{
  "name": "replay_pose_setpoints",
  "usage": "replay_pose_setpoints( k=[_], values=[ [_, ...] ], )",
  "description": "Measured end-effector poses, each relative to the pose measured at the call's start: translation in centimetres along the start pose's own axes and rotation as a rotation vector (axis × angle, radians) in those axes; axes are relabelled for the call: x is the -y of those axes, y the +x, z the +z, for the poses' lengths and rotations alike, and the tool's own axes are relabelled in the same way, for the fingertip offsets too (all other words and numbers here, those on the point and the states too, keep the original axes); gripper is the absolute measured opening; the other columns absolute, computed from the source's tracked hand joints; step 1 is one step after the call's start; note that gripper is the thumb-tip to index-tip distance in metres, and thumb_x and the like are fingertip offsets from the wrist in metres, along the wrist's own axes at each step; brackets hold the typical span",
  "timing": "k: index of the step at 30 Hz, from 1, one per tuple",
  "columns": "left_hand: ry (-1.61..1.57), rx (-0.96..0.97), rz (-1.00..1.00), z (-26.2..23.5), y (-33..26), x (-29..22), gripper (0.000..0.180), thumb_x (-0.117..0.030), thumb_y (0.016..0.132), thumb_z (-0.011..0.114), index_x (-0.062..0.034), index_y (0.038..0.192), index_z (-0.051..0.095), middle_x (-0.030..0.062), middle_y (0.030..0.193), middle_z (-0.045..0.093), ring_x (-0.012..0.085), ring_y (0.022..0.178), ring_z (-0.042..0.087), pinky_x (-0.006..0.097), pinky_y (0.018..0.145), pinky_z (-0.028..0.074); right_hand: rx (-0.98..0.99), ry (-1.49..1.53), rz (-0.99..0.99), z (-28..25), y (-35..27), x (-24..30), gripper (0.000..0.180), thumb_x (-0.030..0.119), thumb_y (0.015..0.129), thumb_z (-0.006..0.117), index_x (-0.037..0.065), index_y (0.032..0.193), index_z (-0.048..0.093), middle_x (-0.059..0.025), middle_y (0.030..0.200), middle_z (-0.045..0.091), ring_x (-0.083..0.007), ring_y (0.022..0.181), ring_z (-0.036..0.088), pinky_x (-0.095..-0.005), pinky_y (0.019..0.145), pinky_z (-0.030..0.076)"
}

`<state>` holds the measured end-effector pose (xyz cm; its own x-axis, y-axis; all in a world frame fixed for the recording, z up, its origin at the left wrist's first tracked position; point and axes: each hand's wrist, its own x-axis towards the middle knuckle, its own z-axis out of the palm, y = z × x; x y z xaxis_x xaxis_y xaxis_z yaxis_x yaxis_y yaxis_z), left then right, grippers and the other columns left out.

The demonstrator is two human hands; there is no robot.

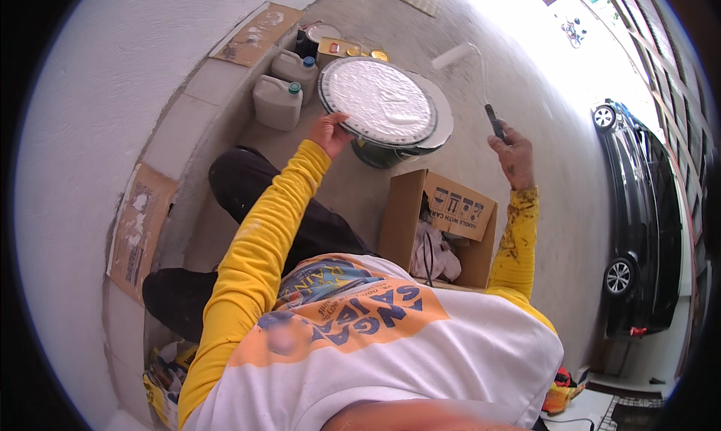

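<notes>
My left hand (330,134) grips the near left rim of a round lid (383,99) coated with wet-looking white paint. The lid is tilted over a dark bucket (375,155); another round white-topped piece (441,112) shows from beneath its right side. In my right hand (517,159), raised to the right, is a paint roller (452,57) held by its black handle. Its white sleeve is up and to the right of the lid, apart from it. Dark smears mark my right yellow sleeve.
Two pale jugs (278,100) and a yellow tin (342,49) stand left of the bucket. An open cardboard box (458,206) holds cloth and a cable. Paint-spotted cardboard pieces (139,224) lie along the ledge by the white wall. A dark car (638,213) is parked at right.
</notes>
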<state>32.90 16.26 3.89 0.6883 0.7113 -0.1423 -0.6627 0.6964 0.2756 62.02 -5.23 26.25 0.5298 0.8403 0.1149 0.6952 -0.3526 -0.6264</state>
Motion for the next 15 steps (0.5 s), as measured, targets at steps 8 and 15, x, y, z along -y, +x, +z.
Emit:
replay_pose_setpoints(
  k=[8, 15],
  values=[
    [0.041, 0.050, 0.256, 2.7, -7.1, -5.7, 0.050, 0.004, 0.083, 0.060, 0.0011, 0.132, 0.049, 0.0133, 0.127, 0.061, 0.0277, 0.115, 0.061, 0.045, 0.102, 0.049, 0.173, -0.186, -0.414, 8.1, -1.3, 9.3, 0.051, 0.015, 0.082, 0.070, 0.000, 0.130, 0.060, -0.0073, 0.082, 0.054, -0.0169, 0.078, 0.051, -0.0309, 0.074, 0.044],
    [0.128, -0.121, 0.717, 2.7, -21.8, -14.3, 0.058, 0.009, 0.076, 0.053, -0.0001, 0.133, 0.047, 0.0130, 0.130, 0.058, 0.0275, 0.117, 0.058, 0.043, 0.102, 0.049, 0.313, 0.154, -0.669, 16.3, -0.9, 18.3, 0.045, 0.014, 0.084, 0.068, 0.004, 0.128, 0.062, -0.0149, 0.085, 0.059, -0.0279, 0.077, 0.059, -0.0367, 0.076, 0.049]
  ],
)
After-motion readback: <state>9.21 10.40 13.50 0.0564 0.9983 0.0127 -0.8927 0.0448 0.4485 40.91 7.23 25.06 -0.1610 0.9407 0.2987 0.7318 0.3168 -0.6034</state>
